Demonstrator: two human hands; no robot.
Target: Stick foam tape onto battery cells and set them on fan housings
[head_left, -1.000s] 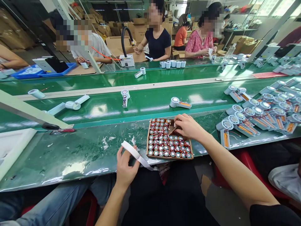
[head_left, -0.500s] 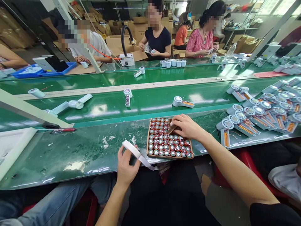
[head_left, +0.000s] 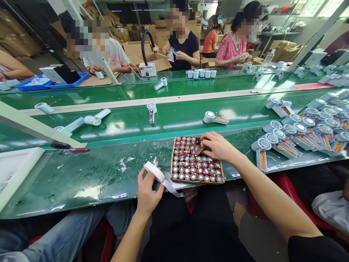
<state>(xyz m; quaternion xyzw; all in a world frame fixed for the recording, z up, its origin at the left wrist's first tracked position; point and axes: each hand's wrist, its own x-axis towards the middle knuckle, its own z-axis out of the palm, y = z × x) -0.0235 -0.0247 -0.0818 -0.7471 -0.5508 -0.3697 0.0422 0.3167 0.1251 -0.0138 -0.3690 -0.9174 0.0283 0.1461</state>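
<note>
My left hand (head_left: 149,193) is closed around a roll of white tape (head_left: 154,171), held tilted above the near edge of the bench. A loose strip of tape hangs from the roll toward the lower right. Beside it lies a shallow cardboard box (head_left: 197,182) packed with rows of round battery cells (head_left: 184,169) with red and dark wires. My right hand (head_left: 215,145) reaches into the box's far right corner, fingers curled down and pressed together. Its fingertips are partly hidden, and what they grip there is unclear.
Beyond the bench (head_left: 103,174) runs a green conveyor belt (head_left: 180,122) carrying pale blue fan units (head_left: 209,116). Many more fans (head_left: 300,131) crowd the right side. A metal post (head_left: 35,125) slants in at left, near a white foam tray (head_left: 21,163). Several people sit opposite.
Fan units on the near belt have shifted slightly right. My left hand has moved a little right with the tape roll. My right hand stays in the box corner, nearly still.
</note>
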